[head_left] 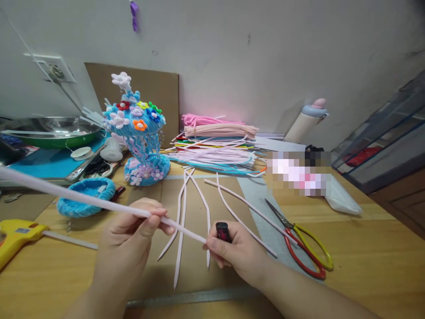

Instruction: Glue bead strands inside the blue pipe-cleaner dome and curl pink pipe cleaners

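A long pale-pink pipe cleaner (99,200) slants across from the left edge of the view. My left hand (128,241) pinches it between thumb and fingers. Its tip end lies between the thumb and fingers of my right hand (237,252), which also grips a dark lighter (223,231) upright in the palm. Beneath both hands, on a cardboard sheet (195,277), lie several loose pale pipe cleaners (181,248), some bent and with pointed ends. To the right of my right hand are scissors (305,248) with red and yellow handles, blades slightly apart.
A blue flower-covered pipe-cleaner piece (134,128) stands behind my left hand. Bundled pipe cleaners (215,141) are stacked against the wall. At left are a yellow glue gun (20,235), a blue fuzzy dish shape (84,197) and a metal bowl (63,133). A bottle (305,122) leans at back right.
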Action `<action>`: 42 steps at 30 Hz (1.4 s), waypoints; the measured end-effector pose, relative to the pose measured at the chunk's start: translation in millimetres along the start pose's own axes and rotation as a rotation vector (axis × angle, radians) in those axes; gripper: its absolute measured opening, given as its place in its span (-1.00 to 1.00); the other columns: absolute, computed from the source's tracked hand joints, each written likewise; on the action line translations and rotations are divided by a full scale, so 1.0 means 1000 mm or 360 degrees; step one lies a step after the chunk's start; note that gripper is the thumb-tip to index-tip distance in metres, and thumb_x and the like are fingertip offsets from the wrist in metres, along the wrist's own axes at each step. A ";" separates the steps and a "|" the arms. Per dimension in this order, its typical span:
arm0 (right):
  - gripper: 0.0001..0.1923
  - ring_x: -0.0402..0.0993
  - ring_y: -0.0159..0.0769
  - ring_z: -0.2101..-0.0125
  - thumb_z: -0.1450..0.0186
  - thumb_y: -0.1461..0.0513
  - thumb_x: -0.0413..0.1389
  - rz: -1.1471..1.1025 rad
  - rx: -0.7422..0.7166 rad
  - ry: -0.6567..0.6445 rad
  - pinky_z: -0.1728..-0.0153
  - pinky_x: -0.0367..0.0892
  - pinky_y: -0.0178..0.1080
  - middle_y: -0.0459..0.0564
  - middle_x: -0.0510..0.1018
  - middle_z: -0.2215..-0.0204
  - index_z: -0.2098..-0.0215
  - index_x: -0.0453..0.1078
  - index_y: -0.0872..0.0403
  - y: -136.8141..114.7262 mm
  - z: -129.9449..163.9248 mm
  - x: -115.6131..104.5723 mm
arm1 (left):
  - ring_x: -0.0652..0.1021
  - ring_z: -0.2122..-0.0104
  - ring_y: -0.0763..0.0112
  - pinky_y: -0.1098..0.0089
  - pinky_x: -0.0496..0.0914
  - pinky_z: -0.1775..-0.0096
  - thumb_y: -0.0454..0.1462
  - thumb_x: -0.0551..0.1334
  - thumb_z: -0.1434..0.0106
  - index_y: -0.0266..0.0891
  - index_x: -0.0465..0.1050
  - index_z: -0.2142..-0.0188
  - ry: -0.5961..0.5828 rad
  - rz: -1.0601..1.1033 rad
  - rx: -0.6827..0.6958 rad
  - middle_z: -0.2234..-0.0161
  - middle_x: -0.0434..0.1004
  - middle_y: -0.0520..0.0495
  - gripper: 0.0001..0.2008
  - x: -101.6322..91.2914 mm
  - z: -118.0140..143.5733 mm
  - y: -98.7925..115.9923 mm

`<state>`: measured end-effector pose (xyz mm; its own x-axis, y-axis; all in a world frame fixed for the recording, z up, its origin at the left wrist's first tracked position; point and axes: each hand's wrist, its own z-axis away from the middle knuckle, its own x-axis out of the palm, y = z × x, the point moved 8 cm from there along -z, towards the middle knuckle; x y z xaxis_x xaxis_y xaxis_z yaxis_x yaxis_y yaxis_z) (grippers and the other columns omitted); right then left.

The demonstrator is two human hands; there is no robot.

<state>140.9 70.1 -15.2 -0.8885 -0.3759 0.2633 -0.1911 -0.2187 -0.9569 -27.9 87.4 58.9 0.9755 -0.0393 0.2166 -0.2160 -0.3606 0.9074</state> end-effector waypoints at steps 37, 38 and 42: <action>-0.79 0.25 -0.30 0.40 -0.32 0.10 0.02 0.1456 -0.0672 0.0400 0.38 0.09 -0.27 -0.11 0.32 0.45 0.37 0.27 0.06 -0.041 0.002 -0.025 | 0.54 0.57 0.56 0.60 0.50 0.44 -0.21 0.49 0.08 -0.17 0.57 0.43 0.0453 0.0093 -0.0260 0.45 0.57 0.09 -0.79 -0.024 -0.003 -0.003; -0.82 0.24 -0.30 0.40 -0.30 0.13 0.04 0.1499 -0.0692 0.0422 0.38 0.08 -0.28 -0.11 0.31 0.46 0.39 0.26 0.06 -0.042 0.003 -0.024 | 0.53 0.57 0.56 0.61 0.50 0.44 -0.21 0.49 0.08 -0.17 0.57 0.43 0.0450 0.0089 -0.0257 0.45 0.56 0.09 -0.79 -0.024 -0.003 -0.003; -0.85 0.21 -0.32 0.46 -0.18 0.22 0.09 0.1632 -0.0751 0.0564 0.42 0.06 -0.28 -0.14 0.27 0.52 0.47 0.19 0.05 -0.046 0.006 -0.026 | 0.53 0.56 0.57 0.61 0.49 0.44 -0.21 0.47 0.05 -0.15 0.58 0.42 0.0424 0.0082 -0.0243 0.46 0.55 0.08 -0.81 -0.023 -0.003 -0.002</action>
<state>175.6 84.9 23.0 -0.7684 0.1046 -0.6313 0.6092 0.4217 -0.6716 -50.5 91.7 53.1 0.9219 0.1991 0.3324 -0.2885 -0.2197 0.9319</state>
